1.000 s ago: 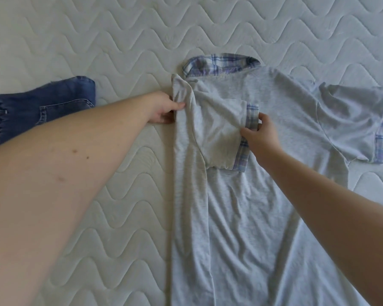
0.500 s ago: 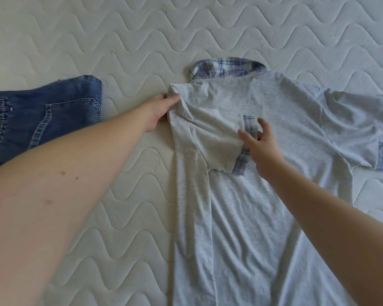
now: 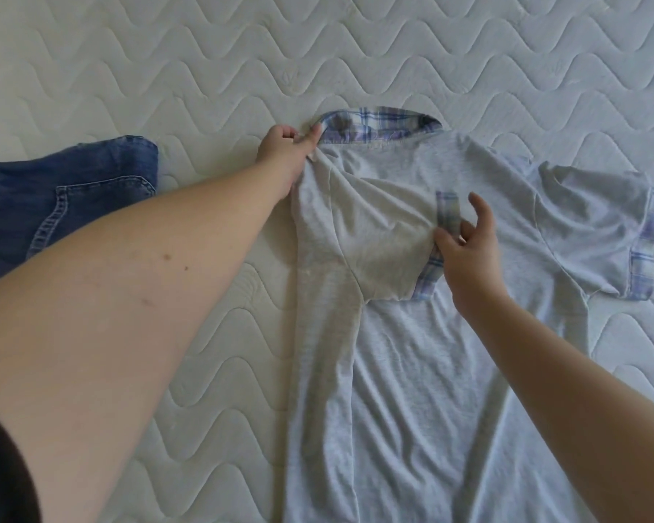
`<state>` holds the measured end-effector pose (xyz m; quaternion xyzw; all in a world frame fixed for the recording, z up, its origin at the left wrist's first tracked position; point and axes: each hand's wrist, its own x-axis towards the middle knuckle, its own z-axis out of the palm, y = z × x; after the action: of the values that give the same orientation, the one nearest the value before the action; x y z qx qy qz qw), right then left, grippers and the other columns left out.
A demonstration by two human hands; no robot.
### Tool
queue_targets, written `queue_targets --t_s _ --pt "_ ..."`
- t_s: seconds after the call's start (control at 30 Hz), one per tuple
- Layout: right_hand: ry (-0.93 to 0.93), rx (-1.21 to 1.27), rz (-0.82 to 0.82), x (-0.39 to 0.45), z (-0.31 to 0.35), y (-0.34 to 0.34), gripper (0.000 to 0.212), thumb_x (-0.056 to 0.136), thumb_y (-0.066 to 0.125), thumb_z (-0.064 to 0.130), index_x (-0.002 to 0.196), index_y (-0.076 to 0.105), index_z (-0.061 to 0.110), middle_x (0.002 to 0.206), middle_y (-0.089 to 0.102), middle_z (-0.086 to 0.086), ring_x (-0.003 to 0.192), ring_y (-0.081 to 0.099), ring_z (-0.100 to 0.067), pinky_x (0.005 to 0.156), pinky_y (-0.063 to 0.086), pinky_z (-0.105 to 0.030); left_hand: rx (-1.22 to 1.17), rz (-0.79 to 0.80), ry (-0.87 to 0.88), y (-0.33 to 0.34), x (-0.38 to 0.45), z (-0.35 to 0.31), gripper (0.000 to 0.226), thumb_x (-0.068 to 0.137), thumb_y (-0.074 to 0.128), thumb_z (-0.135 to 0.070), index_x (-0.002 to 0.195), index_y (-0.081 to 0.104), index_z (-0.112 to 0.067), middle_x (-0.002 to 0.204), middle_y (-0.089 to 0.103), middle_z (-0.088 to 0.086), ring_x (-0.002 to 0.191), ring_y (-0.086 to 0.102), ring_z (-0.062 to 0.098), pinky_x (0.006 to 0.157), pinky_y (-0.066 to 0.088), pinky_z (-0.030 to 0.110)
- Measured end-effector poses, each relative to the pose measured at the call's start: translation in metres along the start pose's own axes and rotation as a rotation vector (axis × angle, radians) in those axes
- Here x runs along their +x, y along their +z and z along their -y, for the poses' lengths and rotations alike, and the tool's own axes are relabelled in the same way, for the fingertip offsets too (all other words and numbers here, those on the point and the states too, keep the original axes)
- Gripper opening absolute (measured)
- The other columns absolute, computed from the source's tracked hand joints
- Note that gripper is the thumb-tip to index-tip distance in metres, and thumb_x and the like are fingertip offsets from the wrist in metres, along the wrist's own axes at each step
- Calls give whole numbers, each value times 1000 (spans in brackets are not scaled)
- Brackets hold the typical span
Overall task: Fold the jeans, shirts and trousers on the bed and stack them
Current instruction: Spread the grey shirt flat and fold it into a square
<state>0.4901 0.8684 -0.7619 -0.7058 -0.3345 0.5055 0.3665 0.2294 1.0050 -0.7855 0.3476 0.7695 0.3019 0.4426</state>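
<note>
On the quilted bed the grey shirt lay face-down, her left hand pinching its shoulder to hold the fold, right hand released over the tucked sleeve.

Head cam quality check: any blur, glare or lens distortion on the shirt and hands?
Head view: soft, even daylight, no glare; grey shirt sharp, with mild creasing shadows; right hand slightly soft at the fingertips; left hand clear; wide-angle stretch enlarges the near forearms.
</note>
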Motion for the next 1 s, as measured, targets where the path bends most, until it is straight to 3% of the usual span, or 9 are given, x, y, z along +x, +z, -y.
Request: queue_targets --t_s 0.13,0.23,0.3,0.5,0.6,0.7,0.8,0.9,1.0 --pt "290 -49 60 6 -2 -1 75 89 72 34 149 30 21 121 62 4 93 69 -14 80 56 -31 -43 157 -272 -7 -3 0 74 79 43 -82 107 64 -17 106 70 2 97 68 24 89 56 40" --pt "285 -97 156 4 -1 -1 39 88 74 28 119 61 7 97 72 -1 69 72 -6 55 54 -17 -31 322 -283 -21 0 15 59 87 46 -71 109 65 -20 111 71 1 105 66 22 85 55 38" --pt "202 -119 175 3 3 -2 13 89 71 26 99 68 19 93 73 2 70 71 -2 62 57 -19 7 402 -219 -29 2 25 43 94 51 -55 112 63 -18 118 68 5 110 62 23 88 53 39" --pt "-131 -229 69 -11 8 -10 4 94 63 32 92 59 35 87 71 1 77 69 -13 66 57 -31 4 130 0 -23 8 25 19 91 64 -20 74 56 -18 80 63 10 82 62 25 78 56 43" --pt "-50 -296 27 -13 -7 -13 6 95 60 31 90 59 31 84 70 -3 78 68 -21 67 57 -36 176 11 63 -16 5 25 4 84 63 -20 87 61 -17 87 65 8 77 60 22 72 55 35" --pt "104 -461 85 -8 -25 -16 12 93 63 27 95 62 16 89 70 -8 79 66 -28 70 56 -40 100 163 -52 -10 -3 21 10 88 59 -14 95 58 -21 88 63 3 71 59 16 63 51 28" --pt "184 -479 132 -4 -34 -18 13 91 67 29 97 63 19 88 71 -3 75 67 -23 69 57 -39 -21 296 -159 -12 -5 13 11 90 59 -30 83 62 -22 72 66 -1 67 62 16 61 52 24" --pt "160 -492 189 -5 -38 -18 15 90 67 28 103 62 24 89 69 7 79 66 -16 66 52 -32 -82 283 -278 -17 0 3 50 86 46 -66 82 64 -20 62 70 -2 61 68 17 67 57 30" --pt "120 -446 210 -9 -40 -14 13 91 65 24 103 62 27 89 66 14 81 63 -7 66 49 -25 64 261 -291 -13 5 -10 53 85 51 -68 85 65 -17 68 72 1 69 69 19 64 56 32"
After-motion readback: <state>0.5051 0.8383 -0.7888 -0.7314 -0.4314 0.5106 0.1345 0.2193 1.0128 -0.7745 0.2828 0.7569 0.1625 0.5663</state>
